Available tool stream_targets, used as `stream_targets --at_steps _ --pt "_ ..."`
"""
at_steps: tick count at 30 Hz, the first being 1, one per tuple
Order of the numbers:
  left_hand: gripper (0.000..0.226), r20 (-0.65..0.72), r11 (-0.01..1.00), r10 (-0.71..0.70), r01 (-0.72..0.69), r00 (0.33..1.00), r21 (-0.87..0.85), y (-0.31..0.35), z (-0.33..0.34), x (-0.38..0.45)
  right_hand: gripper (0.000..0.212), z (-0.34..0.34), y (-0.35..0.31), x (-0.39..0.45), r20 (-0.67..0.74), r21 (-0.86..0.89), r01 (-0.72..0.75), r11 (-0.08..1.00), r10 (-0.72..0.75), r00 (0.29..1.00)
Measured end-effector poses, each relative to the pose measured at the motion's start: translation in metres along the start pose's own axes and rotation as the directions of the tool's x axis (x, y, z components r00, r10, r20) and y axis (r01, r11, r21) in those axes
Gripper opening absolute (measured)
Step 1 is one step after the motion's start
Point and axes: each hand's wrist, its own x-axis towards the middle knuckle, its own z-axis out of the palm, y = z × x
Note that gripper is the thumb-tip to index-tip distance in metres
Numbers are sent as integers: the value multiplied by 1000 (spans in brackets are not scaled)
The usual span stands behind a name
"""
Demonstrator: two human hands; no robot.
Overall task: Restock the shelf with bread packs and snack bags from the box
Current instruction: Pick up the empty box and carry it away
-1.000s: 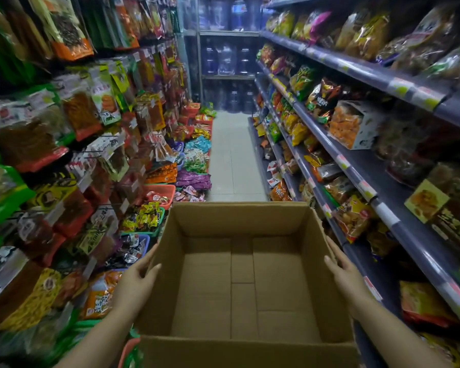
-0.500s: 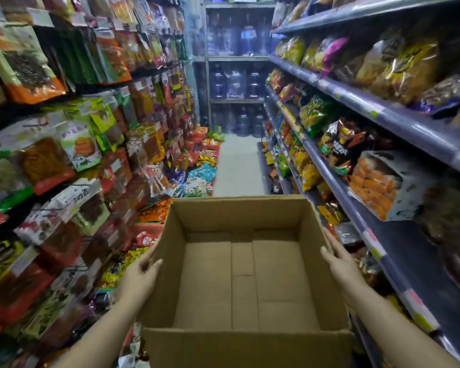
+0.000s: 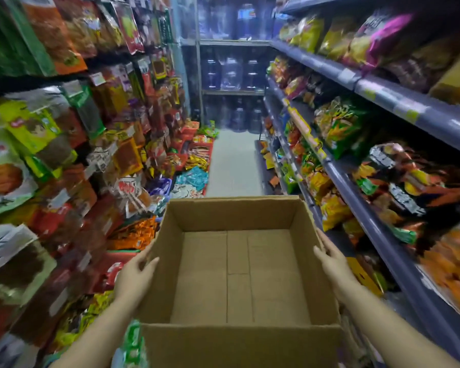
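Observation:
I carry an open brown cardboard box (image 3: 239, 341) in front of me, low in the middle of the head view. Its inside is bare; nothing lies in it. My left hand (image 3: 134, 280) presses flat against the box's left wall. My right hand (image 3: 333, 269) presses against its right wall. Grey metal shelves (image 3: 377, 86) on the right hold many snack bags (image 3: 340, 126) in yellow, green and orange. Hanging snack bags (image 3: 37, 128) fill the racks on the left.
A narrow tiled aisle (image 3: 234, 166) runs ahead between the two sides. Red baskets of sweets (image 3: 197, 160) stand along its left edge on the floor. Large water bottles (image 3: 231, 73) fill the rack at the far end.
The view has tilted upward and moved forward along the aisle. The box stays held between both hands in the same grip.

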Motion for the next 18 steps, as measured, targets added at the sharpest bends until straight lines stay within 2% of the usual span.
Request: stream_targets --at_steps 9,18 --pt "41 23 999 -36 35 999 35 60 47 194 48 65 -56 170 -107 -41 -31 999 26 994" --pt "44 106 998 -20 14 994 58 96 123 336 48 80 -54 337 -92 -54 -108 993 103 990"
